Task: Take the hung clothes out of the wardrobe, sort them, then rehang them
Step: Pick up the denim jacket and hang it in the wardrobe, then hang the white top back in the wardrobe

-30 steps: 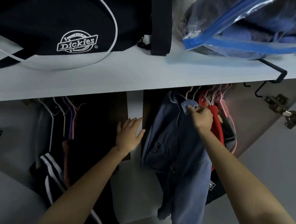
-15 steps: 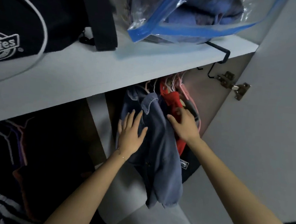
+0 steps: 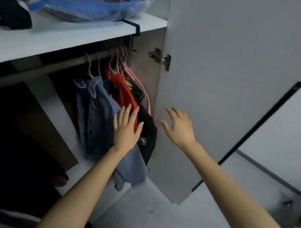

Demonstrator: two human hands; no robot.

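L hand (image 3: 126, 130) was noted at ctr frame, fingers straight, laid flat against denim shirt (image 3: 97, 119) and red garment (image 3: 124, 94). R hand (image 3: 179, 128) was noted splayed, nothing held, before wardrobe door (image 3: 223, 84), ctr-right.

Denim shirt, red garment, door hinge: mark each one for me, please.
Denim shirt (image 3: 97, 121): head view, on its front panel.
Red garment (image 3: 124, 94): head view, on its upper part.
Door hinge (image 3: 160, 59): head view, on its metal arm.

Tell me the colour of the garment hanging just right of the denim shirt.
Red garment, seen in the head view, beside the denim shirt.
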